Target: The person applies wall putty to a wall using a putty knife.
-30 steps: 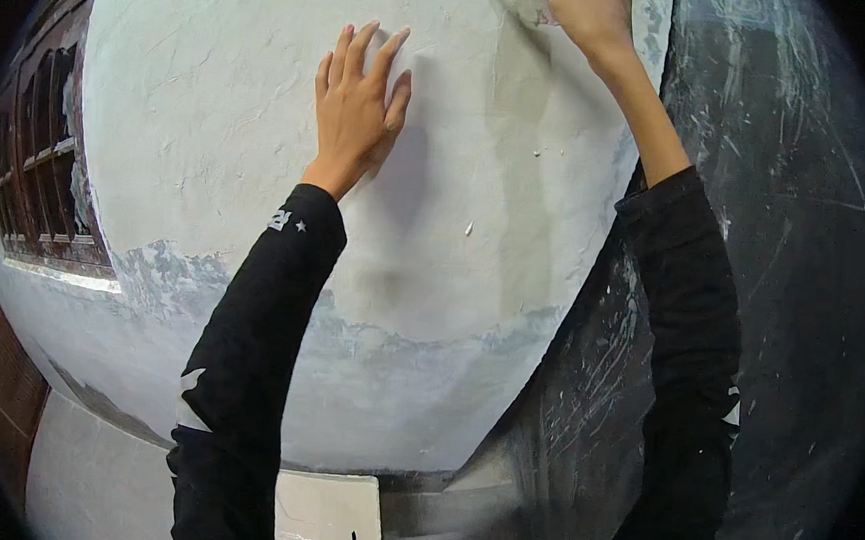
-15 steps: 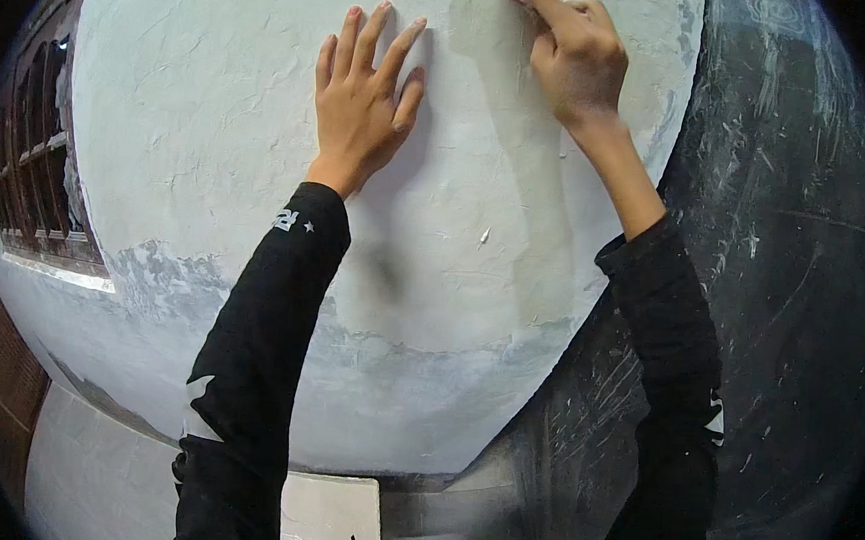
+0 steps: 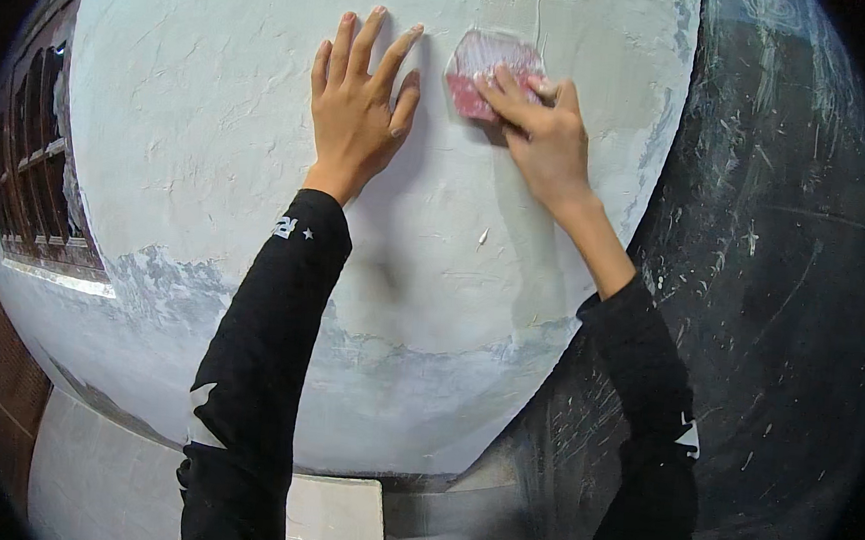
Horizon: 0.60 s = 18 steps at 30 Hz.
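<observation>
My right hand grips a flat pink-red putty spreader smeared with whitish paste. The spreader lies against the pale plastered wall, with its broad edge pointing up. Some of its lower part is hidden by my fingers. To the left, my left hand rests on the wall with its fingers spread and nothing in it. A damp-looking, smoother band of putty shows on the wall above and right of the spreader. Small ridges and flecks roughen the surface below both hands.
A dark, scuffed surface borders the wall on the right. At the far left is a window with brown bars. On the floor below stands a cream rectangular board or box with paste on it.
My right hand has come down the wall, and the spreader now shows its broad face instead of its edge. The left hand has stayed nearly in place.
</observation>
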Each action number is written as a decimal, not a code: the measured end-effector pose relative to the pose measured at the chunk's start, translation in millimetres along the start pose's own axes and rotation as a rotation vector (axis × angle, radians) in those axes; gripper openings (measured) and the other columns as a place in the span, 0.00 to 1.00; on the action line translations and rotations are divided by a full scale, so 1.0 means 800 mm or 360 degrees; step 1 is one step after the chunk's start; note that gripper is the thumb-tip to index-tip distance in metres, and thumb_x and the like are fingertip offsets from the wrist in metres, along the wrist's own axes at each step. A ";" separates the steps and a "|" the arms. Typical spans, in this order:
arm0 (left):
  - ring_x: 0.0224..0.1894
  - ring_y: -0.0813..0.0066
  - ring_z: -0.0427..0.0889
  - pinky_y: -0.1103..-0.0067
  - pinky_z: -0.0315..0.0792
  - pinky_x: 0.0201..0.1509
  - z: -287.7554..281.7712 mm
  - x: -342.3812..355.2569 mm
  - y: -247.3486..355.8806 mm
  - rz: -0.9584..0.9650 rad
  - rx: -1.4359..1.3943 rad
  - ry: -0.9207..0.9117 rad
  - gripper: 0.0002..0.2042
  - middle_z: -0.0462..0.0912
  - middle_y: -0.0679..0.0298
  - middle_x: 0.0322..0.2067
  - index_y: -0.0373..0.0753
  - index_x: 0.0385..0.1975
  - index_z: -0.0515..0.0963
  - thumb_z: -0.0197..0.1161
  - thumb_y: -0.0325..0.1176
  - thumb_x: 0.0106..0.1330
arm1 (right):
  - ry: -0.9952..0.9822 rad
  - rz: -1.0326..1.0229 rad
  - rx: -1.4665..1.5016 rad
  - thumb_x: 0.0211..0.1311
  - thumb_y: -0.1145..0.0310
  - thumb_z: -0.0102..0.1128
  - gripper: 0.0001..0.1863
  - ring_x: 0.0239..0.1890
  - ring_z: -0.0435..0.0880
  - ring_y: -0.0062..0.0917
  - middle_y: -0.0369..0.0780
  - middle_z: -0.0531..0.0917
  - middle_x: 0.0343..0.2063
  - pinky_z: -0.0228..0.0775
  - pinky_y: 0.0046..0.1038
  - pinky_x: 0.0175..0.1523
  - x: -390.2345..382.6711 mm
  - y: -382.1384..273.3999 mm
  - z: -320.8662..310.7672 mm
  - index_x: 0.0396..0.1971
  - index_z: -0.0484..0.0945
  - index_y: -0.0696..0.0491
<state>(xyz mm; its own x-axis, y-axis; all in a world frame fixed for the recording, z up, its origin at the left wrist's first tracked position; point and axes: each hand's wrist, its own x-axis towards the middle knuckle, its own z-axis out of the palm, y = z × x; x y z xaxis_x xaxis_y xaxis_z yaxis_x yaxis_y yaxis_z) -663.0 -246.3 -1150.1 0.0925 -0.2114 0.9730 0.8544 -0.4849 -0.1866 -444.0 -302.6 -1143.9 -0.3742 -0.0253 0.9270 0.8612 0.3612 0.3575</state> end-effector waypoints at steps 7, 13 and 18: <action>0.76 0.58 0.53 0.58 0.45 0.77 -0.004 0.000 -0.002 -0.0001 0.0061 -0.0046 0.26 0.62 0.63 0.71 0.58 0.69 0.67 0.54 0.42 0.69 | -0.0221 0.0109 0.0282 0.50 0.77 0.65 0.25 0.41 0.77 0.32 0.31 0.87 0.48 0.78 0.28 0.47 -0.057 -0.042 -0.039 0.49 0.87 0.36; 0.75 0.61 0.54 0.60 0.45 0.76 -0.017 0.013 -0.012 0.0005 0.0088 -0.0157 0.26 0.63 0.64 0.70 0.57 0.70 0.65 0.52 0.43 0.70 | -0.0141 0.0054 0.0493 0.48 0.86 0.59 0.29 0.40 0.82 0.30 0.36 0.88 0.47 0.76 0.26 0.48 -0.009 -0.040 -0.081 0.51 0.86 0.45; 0.75 0.61 0.54 0.60 0.46 0.76 -0.010 0.011 -0.014 0.0036 0.0094 -0.0061 0.26 0.63 0.64 0.70 0.57 0.70 0.66 0.51 0.44 0.71 | 0.0318 -0.0062 0.0212 0.52 0.82 0.61 0.26 0.41 0.82 0.29 0.33 0.88 0.46 0.78 0.26 0.47 0.065 0.002 -0.037 0.50 0.86 0.41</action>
<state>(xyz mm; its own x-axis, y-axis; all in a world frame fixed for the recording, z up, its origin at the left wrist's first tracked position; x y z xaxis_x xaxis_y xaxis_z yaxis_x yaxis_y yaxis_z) -675.9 -249.6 -1140.7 0.1305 -0.1884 0.9734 0.8805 -0.4292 -0.2011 -452.1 -331.2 -1091.4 -0.3195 -0.2211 0.9214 0.7893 0.4759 0.3879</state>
